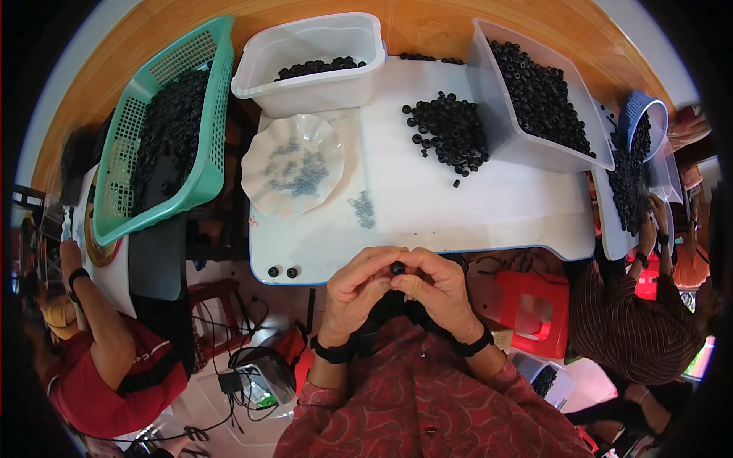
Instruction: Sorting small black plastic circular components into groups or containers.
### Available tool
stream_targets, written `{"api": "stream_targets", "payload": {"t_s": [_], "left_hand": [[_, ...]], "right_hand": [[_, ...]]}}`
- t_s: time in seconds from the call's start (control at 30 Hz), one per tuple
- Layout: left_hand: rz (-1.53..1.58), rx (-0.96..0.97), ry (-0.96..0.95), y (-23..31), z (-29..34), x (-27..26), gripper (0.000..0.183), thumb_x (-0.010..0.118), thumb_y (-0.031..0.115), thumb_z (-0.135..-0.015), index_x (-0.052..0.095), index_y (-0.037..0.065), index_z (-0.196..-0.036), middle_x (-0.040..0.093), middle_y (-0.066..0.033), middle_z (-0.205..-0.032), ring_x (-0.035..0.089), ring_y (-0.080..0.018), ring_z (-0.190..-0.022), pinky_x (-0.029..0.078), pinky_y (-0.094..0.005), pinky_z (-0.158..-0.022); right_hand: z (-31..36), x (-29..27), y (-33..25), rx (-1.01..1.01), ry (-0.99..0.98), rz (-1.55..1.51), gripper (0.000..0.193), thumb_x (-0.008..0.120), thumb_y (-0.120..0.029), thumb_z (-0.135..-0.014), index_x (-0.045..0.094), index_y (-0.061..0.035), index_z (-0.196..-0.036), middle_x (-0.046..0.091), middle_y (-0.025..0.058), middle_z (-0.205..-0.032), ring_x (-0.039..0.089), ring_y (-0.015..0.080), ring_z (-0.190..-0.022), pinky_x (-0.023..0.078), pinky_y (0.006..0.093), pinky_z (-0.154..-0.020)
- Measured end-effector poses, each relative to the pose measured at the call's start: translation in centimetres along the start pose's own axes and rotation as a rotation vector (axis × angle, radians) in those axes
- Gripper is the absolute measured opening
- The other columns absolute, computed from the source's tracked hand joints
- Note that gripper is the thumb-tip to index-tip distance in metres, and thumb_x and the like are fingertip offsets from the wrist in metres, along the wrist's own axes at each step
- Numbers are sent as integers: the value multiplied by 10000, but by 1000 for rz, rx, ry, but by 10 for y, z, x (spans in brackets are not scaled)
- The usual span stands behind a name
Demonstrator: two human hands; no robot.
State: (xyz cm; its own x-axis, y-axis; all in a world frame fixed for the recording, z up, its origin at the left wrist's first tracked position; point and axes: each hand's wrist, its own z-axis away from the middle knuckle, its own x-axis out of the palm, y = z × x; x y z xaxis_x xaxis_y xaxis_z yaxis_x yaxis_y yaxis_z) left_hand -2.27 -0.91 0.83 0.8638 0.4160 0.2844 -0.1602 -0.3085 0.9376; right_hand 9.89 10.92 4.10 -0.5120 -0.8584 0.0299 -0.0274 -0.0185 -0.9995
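Observation:
Just off the near edge of the white table, my left hand (359, 280) and my right hand (437, 284) meet with fingertips together. Pinched between them is a small black round part (398, 268), its exact kind too small to make out. Thumbs and forefingers of both hands close on it and hide much of it. Two similar black round parts (282, 272) stand at the table's near left corner. A scalloped white plate (256, 179) holds many small greyish pieces, and more small grey pieces (363, 209) lie beside it on the tabletop.
A pile of black parts (450, 130) lies near a clear bin (527, 156) full of them. A white tub (313, 95) and green basket (210, 164) hold more. Co-workers sit left (122, 366) and right (634, 328). A red stool (561, 305) and cables (248, 374) are below.

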Motion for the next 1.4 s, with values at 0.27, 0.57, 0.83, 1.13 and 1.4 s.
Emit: {"api": "stream_targets", "payload": {"t_s": [0.27, 0.57, 0.83, 1.13, 1.4], "left_hand": [[98, -5, 40, 0, 0, 3, 257, 589, -58, -887, 626, -37, -1140, 570, -168, -1207, 614, -178, -977, 521, -265, -814], [-38, -9, 125, -2, -2, 9, 264, 572, -127, -853, 641, -31, -1089, 565, -149, -1205, 615, -162, -964, 526, -250, -801], [-154, 60, 220, -8, -5, 20, 234, 600, -105, -861, 648, -20, -1074, 571, -114, -1146, 608, -148, -941, 512, -242, -803], [135, -111, 235, -14, 0, 18, 235, 584, -47, -911, 615, -46, -1144, 626, -93, -1030, 630, -145, -878, 530, -256, -798], [476, -150, 276, -16, 2, 19, 252, 577, 28, -941, 591, -52, -1179, 656, -128, -1003, 659, -184, -865, 563, -304, -801]], "right_hand": [[2, 2, -2, 144, -33, -166, 188, 620, -136, -942, 641, 7, -1062, 622, 18, -817, 529, 53, -639, 439, 189, -562], [1, 5, -7, 178, 11, -132, 212, 551, -170, -987, 642, 6, -1063, 594, 16, -818, 511, 57, -632, 426, 192, -554], [0, 10, -2, 29, 228, 19, 176, 604, -101, -949, 657, -10, -1090, 608, 16, -835, 548, 53, -652, 447, 187, -562], [3, 7, -4, 135, 270, -161, 199, 618, -19, -916, 657, -19, -1111, 661, 28, -838, 628, 70, -736, 470, 182, -594], [4, 4, -7, -1, 244, -77, 237, 588, 13, -920, 644, -13, -1149, 668, 46, -955, 632, 79, -797, 473, 189, -626]]}}
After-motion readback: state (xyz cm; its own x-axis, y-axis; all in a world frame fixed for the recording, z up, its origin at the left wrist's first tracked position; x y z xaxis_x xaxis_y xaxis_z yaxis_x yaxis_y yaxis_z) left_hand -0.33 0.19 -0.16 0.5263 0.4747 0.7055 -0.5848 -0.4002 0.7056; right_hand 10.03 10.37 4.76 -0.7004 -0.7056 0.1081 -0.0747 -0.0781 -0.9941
